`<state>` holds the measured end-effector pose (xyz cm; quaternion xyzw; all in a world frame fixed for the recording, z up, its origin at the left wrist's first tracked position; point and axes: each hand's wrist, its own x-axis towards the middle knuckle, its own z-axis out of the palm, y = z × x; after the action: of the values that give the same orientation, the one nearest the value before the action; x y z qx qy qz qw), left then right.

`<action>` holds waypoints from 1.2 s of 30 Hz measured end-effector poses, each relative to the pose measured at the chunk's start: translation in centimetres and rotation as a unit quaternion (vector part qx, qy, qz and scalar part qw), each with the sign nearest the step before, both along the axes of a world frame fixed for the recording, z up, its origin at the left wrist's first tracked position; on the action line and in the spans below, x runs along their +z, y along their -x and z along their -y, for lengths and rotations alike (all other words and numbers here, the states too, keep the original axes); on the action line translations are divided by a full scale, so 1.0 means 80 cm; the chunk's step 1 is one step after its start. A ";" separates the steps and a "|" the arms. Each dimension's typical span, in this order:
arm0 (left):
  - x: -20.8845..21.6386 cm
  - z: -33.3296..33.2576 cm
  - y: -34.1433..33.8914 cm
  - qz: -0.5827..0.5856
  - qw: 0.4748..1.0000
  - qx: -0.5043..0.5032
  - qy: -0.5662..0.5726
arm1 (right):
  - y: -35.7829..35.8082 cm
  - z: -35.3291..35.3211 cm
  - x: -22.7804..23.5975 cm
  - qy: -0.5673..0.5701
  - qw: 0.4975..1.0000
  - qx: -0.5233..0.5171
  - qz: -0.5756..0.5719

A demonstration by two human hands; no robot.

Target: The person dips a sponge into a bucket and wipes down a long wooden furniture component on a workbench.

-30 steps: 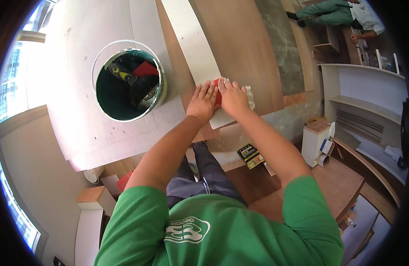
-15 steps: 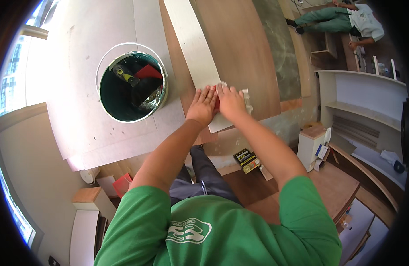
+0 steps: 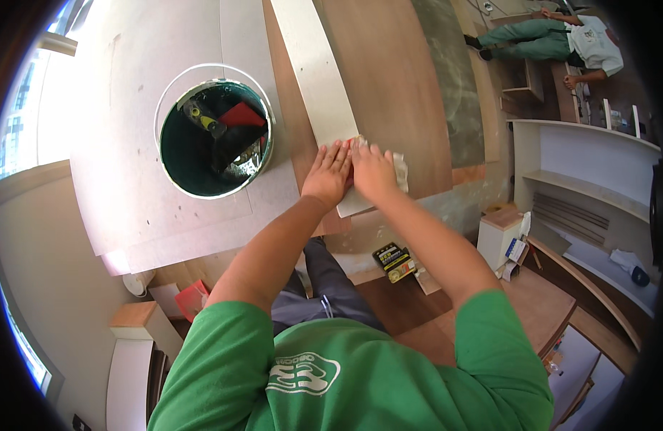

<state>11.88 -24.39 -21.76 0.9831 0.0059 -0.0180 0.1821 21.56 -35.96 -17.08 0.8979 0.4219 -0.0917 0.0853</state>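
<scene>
A long white board strip (image 3: 313, 72) lies lengthwise on the brown wooden worktop, its near end under my hands. My left hand (image 3: 327, 174) rests flat on this end, fingers stretched forward and nearly side by side. Close against it, my right hand (image 3: 373, 171) is curled over a crumpled off-white cloth (image 3: 401, 174). A bit of a red piece (image 3: 351, 152) shows between the two hands; most of it is covered, so its kind cannot be told. To the left stands a bucket (image 3: 175, 161) with a dark green inside, holding a yellow-and-black-handled tool (image 3: 203, 121) and a red piece.
A pale sheet (image 3: 152, 230) covers the left part of the worktop. Below its near edge, a black-and-yellow package (image 3: 394, 261) lies by my legs. White shelving (image 3: 586, 154) and a small box-like cabinet (image 3: 499, 233) stand right. Another person (image 3: 561, 43) is at the far right.
Both hands stay at the same end of the strip, with the right hand shifted only slightly. The view has tilted a little.
</scene>
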 end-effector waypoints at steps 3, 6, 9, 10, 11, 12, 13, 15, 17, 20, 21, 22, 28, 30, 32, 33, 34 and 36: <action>-0.007 0.000 0.000 0.018 0.999 0.013 0.029 | -0.018 -0.026 0.012 -0.006 0.999 -0.029 -0.031; -0.002 -0.005 0.002 -0.019 1.000 -0.005 0.004 | 0.012 0.002 0.014 0.028 0.999 0.000 -0.037; 0.000 -0.003 0.003 -0.009 0.999 0.004 0.044 | 0.013 0.005 0.022 0.037 0.998 -0.019 -0.054; 0.000 0.000 0.001 -0.009 0.999 0.002 0.046 | 0.008 0.001 0.020 0.039 0.998 -0.021 -0.055; -0.001 0.003 -0.002 -0.010 0.999 0.009 0.032 | -0.003 -0.008 0.016 0.026 0.998 -0.040 -0.049; -0.002 0.002 -0.005 -0.010 1.000 0.017 0.015 | -0.010 -0.015 0.012 0.011 0.997 -0.058 -0.042; -0.001 0.002 -0.004 -0.009 1.000 0.016 0.015 | -0.008 -0.011 0.014 0.011 0.997 -0.060 -0.041; -0.001 -0.003 -0.003 -0.018 0.999 0.015 0.023 | 0.003 -0.003 0.020 0.030 0.997 -0.051 -0.054; -0.004 -0.008 0.002 -0.017 1.000 0.022 0.012 | 0.031 0.003 0.029 0.050 0.993 -0.058 -0.095; 0.003 -0.003 -0.006 -0.030 0.999 0.011 0.001 | 0.018 0.007 0.020 0.041 0.994 -0.064 -0.077; 0.006 0.000 -0.007 -0.050 0.999 -0.001 -0.005 | 0.008 0.006 0.013 0.008 0.998 -0.056 -0.025; 0.005 0.001 -0.009 -0.050 0.999 -0.004 -0.006 | -0.002 0.001 0.014 0.007 0.998 -0.059 -0.025; 0.001 -0.005 0.000 -0.027 0.999 0.019 0.032 | 0.027 0.014 0.025 0.049 0.994 -0.056 -0.082; 0.003 -0.004 -0.002 -0.032 0.999 0.014 0.020 | 0.020 0.010 0.025 0.027 0.995 -0.063 -0.079; 0.004 0.002 -0.008 -0.028 0.999 0.007 0.015 | -0.013 -0.005 0.023 0.032 0.993 -0.085 -0.078; 0.003 0.000 -0.008 -0.025 1.000 0.004 0.007 | -0.022 -0.013 0.017 0.033 0.991 -0.101 -0.077; 0.003 -0.001 -0.006 -0.026 1.000 0.002 0.006 | -0.020 -0.010 0.016 0.015 0.992 -0.098 -0.074; 0.003 -0.005 0.000 -0.027 0.999 0.006 0.027 | 0.015 0.014 0.016 0.005 0.995 -0.071 -0.065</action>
<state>11.88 -23.99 -21.50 0.9769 0.0163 -0.0436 0.2086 20.39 -37.10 -15.77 0.9172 0.3613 -0.1582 0.0556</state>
